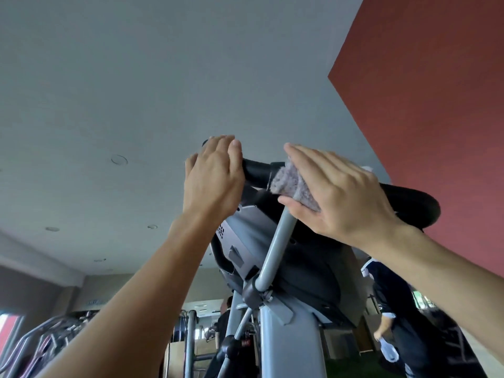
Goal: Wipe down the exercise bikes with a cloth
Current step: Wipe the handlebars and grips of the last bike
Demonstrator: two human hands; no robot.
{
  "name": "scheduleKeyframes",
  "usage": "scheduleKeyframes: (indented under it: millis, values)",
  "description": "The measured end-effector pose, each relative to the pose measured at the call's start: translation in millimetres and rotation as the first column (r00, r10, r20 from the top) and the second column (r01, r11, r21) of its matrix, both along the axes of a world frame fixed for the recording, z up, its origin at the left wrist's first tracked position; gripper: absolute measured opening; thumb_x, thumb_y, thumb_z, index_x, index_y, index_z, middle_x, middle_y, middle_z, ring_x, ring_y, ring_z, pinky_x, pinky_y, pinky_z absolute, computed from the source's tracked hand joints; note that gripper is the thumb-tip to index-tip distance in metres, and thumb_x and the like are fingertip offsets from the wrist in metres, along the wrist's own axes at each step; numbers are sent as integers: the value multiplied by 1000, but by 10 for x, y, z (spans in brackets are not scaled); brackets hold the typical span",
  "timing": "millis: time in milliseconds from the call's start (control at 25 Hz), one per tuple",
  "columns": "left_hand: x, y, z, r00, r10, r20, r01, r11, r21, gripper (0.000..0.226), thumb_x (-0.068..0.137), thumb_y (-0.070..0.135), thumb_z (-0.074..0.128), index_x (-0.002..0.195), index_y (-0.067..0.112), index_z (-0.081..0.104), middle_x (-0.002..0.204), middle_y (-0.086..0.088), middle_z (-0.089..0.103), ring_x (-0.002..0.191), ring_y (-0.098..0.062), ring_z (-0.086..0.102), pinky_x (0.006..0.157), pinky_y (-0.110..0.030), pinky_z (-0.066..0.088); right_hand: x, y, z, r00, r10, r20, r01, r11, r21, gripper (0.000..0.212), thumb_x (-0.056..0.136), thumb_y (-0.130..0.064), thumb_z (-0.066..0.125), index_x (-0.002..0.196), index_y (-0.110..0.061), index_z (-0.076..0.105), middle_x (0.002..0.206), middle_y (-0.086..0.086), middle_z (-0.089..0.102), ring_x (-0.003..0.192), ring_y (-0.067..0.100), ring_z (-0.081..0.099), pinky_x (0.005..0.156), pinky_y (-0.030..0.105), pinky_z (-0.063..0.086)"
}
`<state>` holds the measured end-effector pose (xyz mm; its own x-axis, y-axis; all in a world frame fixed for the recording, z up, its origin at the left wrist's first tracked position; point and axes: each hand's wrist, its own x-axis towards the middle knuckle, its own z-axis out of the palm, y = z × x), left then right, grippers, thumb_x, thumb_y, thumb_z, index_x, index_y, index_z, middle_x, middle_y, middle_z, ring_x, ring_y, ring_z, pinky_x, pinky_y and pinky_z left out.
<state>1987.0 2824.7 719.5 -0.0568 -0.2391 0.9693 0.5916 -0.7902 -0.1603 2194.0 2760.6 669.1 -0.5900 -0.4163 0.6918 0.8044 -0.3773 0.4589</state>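
I look up at an exercise bike from below. Its black handlebar runs across the middle above a grey console and a grey post. My left hand grips the handlebar's left end, with the fingers curled over the top. My right hand holds a fluffy grey cloth against the bar's centre, thumb under it and fingers laid over it. The cloth hides the bar beneath it.
A red wall rises on the right and a grey ceiling fills the top. A person in dark clothes stands at the right holding a pale cloth. Another person stands farther back. More gym machines sit at lower left.
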Motion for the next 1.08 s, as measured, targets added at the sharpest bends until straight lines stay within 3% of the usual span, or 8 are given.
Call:
scheduleKeyframes:
  millis: [160, 240, 320, 400, 520, 720, 920, 1080]
  values:
    - [352, -219, -149, 983, 143, -118, -119, 975, 189, 50, 105, 37, 22, 108, 21, 69, 117, 7, 69, 113, -16, 57, 103, -31, 27, 528, -68, -168, 996, -61, -64, 63, 997, 41, 71, 102, -60, 46, 140, -1, 55, 130, 10, 68, 109, 26, 69, 88, 33, 53]
    - [495, -312, -148, 974, 222, -52, -213, 967, 142, 57, 103, 40, 17, 98, 23, 71, 107, 7, 72, 108, -17, 59, 100, -33, 28, 506, -65, -144, 997, -35, -75, 37, 999, 35, 71, 103, -60, 43, 139, 0, 56, 128, 11, 68, 109, 27, 68, 89, 35, 52]
    - [613, -363, -169, 981, 188, 38, -190, 979, 68, 62, 102, 40, 15, 91, 21, 72, 98, 4, 74, 101, -19, 61, 102, -37, 29, 440, -32, -123, 998, -9, -64, 10, 1000, 21, 72, 103, -59, 42, 140, 1, 53, 132, 13, 66, 115, 28, 66, 96, 37, 51]
    - [748, -387, -182, 976, 205, 70, -212, 969, 126, 55, 103, 39, 18, 76, 19, 62, 88, 2, 71, 91, -23, 62, 102, -43, 33, 464, -9, -126, 999, -21, -25, 21, 999, 33, 73, 103, -59, 44, 142, 2, 51, 140, 13, 61, 122, 27, 63, 102, 38, 51]
    - [971, -400, -239, 961, 271, 57, -275, 907, 319, 41, 103, 35, 28, 66, 21, 39, 72, -2, 64, 72, -29, 60, 83, -42, 42, 760, -6, -206, 999, -47, -8, 47, 997, 61, 73, 102, -59, 49, 142, 2, 53, 141, 13, 60, 122, 27, 64, 101, 40, 53]
    - [1111, -290, -227, 922, 338, 187, -386, 804, 452, 43, 100, 28, 42, 58, 22, 35, 58, -3, 62, 57, -31, 56, 65, -34, 33, 1060, -86, -324, 994, -10, -111, 11, 1000, 10, 72, 102, -59, 45, 141, 2, 53, 134, 14, 64, 115, 31, 65, 95, 41, 53]
    - [1195, -393, -226, 840, 412, 354, -534, 744, 401, 49, 88, 28, 57, 47, 22, 31, 40, -5, 52, 38, -28, 51, 57, -26, 19, 895, -73, -207, 997, -68, -28, 68, 998, -9, 72, 103, -58, 44, 143, 1, 51, 139, 14, 61, 120, 29, 63, 103, 39, 49]
    - [1200, -380, -246, 836, 439, 331, -546, 727, 416, 51, 87, 28, 59, 47, 19, 29, 37, -2, 47, 37, -28, 47, 57, -26, 17, 1324, -4, -390, 993, 89, -74, -92, 995, -28, 75, 101, -57, 48, 148, 1, 44, 149, 13, 52, 131, 27, 54, 114, 34, 38]
